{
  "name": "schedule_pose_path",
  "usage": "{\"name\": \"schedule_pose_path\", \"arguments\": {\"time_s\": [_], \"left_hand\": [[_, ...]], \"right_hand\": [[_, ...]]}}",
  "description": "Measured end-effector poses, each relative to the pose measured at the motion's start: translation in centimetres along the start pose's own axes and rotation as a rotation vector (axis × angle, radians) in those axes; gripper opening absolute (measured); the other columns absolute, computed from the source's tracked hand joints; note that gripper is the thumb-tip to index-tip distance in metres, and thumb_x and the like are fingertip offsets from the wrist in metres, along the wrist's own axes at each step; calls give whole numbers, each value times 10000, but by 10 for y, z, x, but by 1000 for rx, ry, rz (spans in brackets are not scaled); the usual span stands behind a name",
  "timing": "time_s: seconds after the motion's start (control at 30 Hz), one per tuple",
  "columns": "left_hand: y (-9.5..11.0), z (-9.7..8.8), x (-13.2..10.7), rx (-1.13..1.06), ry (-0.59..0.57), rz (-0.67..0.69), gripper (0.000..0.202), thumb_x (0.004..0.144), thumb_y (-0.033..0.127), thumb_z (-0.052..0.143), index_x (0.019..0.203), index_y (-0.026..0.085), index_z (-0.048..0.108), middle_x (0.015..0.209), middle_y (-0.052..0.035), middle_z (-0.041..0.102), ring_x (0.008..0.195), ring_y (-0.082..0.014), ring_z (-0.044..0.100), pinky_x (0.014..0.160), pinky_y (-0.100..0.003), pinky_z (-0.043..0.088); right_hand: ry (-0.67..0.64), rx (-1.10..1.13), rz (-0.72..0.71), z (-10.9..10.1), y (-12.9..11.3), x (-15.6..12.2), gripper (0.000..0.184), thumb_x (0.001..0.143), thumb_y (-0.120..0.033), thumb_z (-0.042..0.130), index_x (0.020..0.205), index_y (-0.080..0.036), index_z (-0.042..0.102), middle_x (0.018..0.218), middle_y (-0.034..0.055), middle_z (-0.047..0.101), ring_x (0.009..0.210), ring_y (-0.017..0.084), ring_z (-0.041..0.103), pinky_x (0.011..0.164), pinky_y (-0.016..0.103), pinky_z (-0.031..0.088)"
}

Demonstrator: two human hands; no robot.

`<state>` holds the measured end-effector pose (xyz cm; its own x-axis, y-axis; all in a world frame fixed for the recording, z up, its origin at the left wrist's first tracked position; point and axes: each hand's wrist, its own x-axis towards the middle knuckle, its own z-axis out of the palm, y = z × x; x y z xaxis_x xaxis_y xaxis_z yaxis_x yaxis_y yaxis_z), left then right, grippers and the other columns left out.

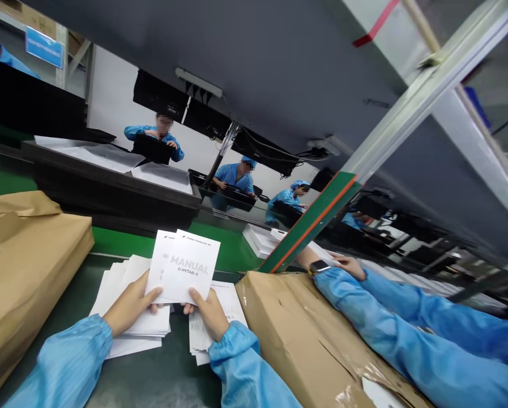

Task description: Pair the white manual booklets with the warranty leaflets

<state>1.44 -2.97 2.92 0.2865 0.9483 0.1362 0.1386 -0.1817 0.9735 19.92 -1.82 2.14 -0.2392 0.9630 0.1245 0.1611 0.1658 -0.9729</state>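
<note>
Two white printed booklets overlap upright in front of me. The front one, a manual (194, 263), reads "MANUAL" and is pinched at its lower right by my right hand (209, 311). Behind and to its left, a second booklet (157, 272) is mostly covered; my left hand (130, 303) pinches its lower left corner, thumb in front. Under my left hand lies a fanned stack of white booklets (109, 294). A smaller stack of manuals (232, 303) lies beneath and behind my right hand.
A brown paper package (28, 272) stands at the left, another brown paper package (287, 328) at the right. A green post (308, 224) slants up beyond it. At right, a co-worker's sleeves (376, 323) reach across. A green conveyor belt (126, 241) runs behind, with a black tray (109, 181).
</note>
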Motion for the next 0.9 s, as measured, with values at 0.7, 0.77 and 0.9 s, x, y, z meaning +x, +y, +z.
{"name": "schedule_pose_path", "arguments": {"time_s": [0.7,0.77,0.9], "left_hand": [[0,1,0,14,11,15,455,717,381,379,1104,145,339,701,-7,572,517,-131,511,676,-294,401],[0,1,0,11,9,14,460,717,378,378,1111,144,333,685,-5,573,518,-132,509,676,-298,402],[1,1,-1,12,14,12,475,716,378,381,1122,140,320,665,-1,573,522,-135,512,672,-297,404]], "right_hand": [[3,-1,-21,2,-5,0,404,682,-472,438,690,-95,583,483,24,557,400,92,490,386,196,342],[7,-2,-22,2,-6,0,411,676,-479,441,689,-93,582,474,22,553,392,89,485,387,197,343],[10,2,-26,3,-7,0,415,674,-483,438,682,-94,583,462,18,548,385,87,481,388,197,342]]}}
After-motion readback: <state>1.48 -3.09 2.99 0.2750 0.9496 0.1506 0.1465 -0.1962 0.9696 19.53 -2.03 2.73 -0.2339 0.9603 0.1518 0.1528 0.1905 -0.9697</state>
